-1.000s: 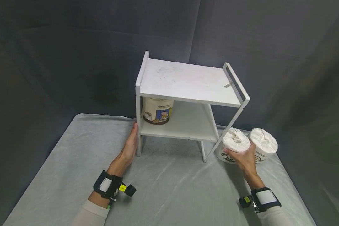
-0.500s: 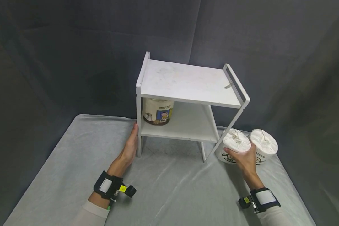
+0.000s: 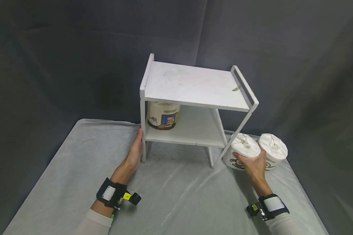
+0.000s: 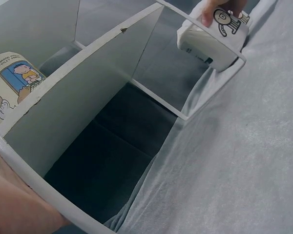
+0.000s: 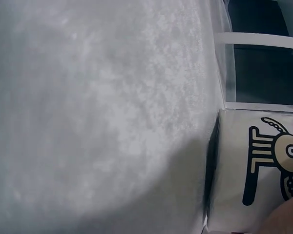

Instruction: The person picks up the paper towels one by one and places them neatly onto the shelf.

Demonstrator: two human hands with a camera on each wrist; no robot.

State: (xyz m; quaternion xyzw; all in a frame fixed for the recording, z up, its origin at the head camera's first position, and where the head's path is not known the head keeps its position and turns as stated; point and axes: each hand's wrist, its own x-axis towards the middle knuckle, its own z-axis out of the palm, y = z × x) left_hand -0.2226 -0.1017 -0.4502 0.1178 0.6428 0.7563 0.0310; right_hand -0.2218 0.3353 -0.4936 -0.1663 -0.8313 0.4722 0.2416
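My left hand rests against the outer left side of a small white two-tier shelf, its fingertips partly hidden by the leg. In the left wrist view that hand lies along the white side frame. On the right, my right hand grips a paper-wrapped toilet roll, thumb on its near left side, other fingers mostly hidden between two rolls. A printed dog-like figure marks the held roll in the right wrist view. Just right of it stands a second toilet roll.
Another toilet roll with a cartoon print stands on the lower tier, at its left end. The shelf stands on a table covered with grey cloth. A dark curtain hangs right behind and along the sides.
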